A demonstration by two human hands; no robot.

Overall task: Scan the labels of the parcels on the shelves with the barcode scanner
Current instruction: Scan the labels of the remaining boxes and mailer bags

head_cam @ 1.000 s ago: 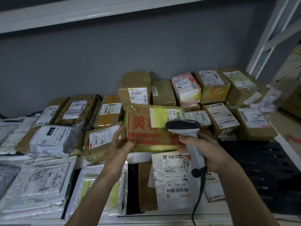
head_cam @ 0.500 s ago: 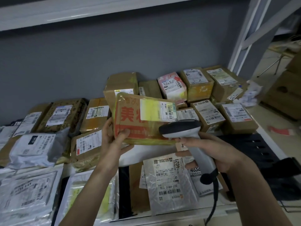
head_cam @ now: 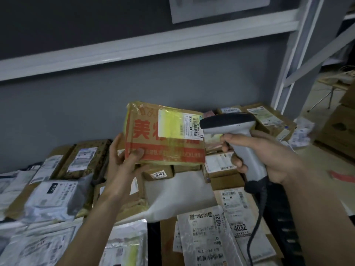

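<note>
Head view: the left hand (head_cam: 123,162) grips a taped parcel (head_cam: 165,135); the right hand (head_cam: 269,158) clasps the barcode scanner (head_cam: 236,135) beside its label (head_cam: 180,125).

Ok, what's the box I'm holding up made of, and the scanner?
The box looks like brown cardboard wrapped in glossy clear tape, judging by the wrinkled sheen over its red print. The scanner looks like moulded plastic, matte grey with a darker head.

at centre frame the left hand (head_cam: 123,160) holds a cardboard parcel (head_cam: 163,135) with red print by its lower left corner, lifted above the shelf (head_cam: 284,217). its yellowed label (head_cam: 179,126) faces the camera. the right hand (head_cam: 269,156) grips the barcode scanner (head_cam: 236,135), whose head seems to overlap the label's right edge. more parcels (head_cam: 53,196) fill the lower frame.
</note>
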